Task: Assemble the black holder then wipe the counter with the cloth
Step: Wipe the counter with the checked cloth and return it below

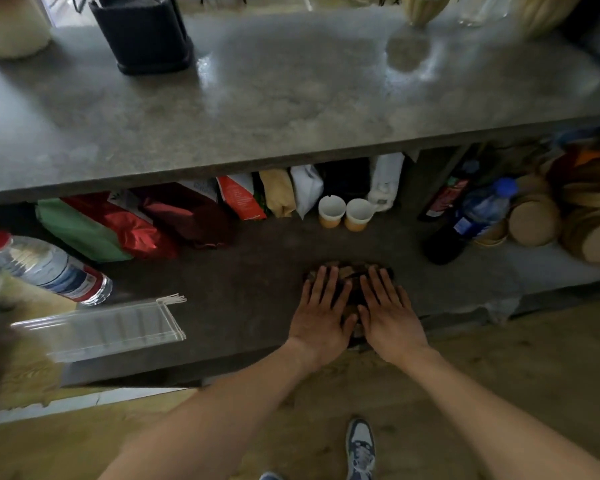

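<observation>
The black holder (142, 32) stands upright at the back left of the grey counter (291, 98). On the lower shelf (243, 271), a dark brown patterned cloth (347, 271) lies flat near the front edge. My left hand (321, 315) and my right hand (388, 311) rest side by side on top of it, palms down, fingers spread and pointing away from me. Most of the cloth is hidden under the hands.
A clear acrylic stand (104, 327) and a lying water bottle (45, 265) are at the shelf's left. Bags (125, 226), two paper cups (345, 213), dark bottles (465, 216) and stacked brown lids (534, 220) line the shelf's back. Jars (423, 8) stand at the counter's rear.
</observation>
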Motion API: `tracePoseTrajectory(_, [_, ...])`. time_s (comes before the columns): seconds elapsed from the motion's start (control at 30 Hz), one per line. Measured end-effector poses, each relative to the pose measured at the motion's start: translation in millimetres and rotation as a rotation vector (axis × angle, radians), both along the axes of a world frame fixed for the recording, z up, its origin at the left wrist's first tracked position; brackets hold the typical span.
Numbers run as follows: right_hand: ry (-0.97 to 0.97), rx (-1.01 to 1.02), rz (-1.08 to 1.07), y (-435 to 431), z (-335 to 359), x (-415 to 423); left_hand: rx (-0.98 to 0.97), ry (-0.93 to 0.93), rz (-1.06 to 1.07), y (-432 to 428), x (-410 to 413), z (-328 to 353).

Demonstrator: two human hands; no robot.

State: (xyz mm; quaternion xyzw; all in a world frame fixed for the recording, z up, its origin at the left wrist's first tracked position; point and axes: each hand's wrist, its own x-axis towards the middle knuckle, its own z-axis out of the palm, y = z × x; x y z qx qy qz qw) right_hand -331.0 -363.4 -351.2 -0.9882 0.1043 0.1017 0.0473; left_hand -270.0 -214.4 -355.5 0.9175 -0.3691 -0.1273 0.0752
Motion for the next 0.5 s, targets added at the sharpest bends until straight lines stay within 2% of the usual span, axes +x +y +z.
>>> tracePoseTrajectory(0.13, [-0.050,-0.015,-0.089,-27,-2,-36,-0.007,0.025,-0.104,-35,-21,2])
tracePoseTrajectory(0.3, [-0.134,0.142,-0.142,-15,-3,-25,0.063,-0.050,-0.169,-18,-15,4])
tracePoseTrajectory(0.5, [0.010,0.199,0.141,36,7,37,0.045,-0.086,-0.008,63,20,-3])
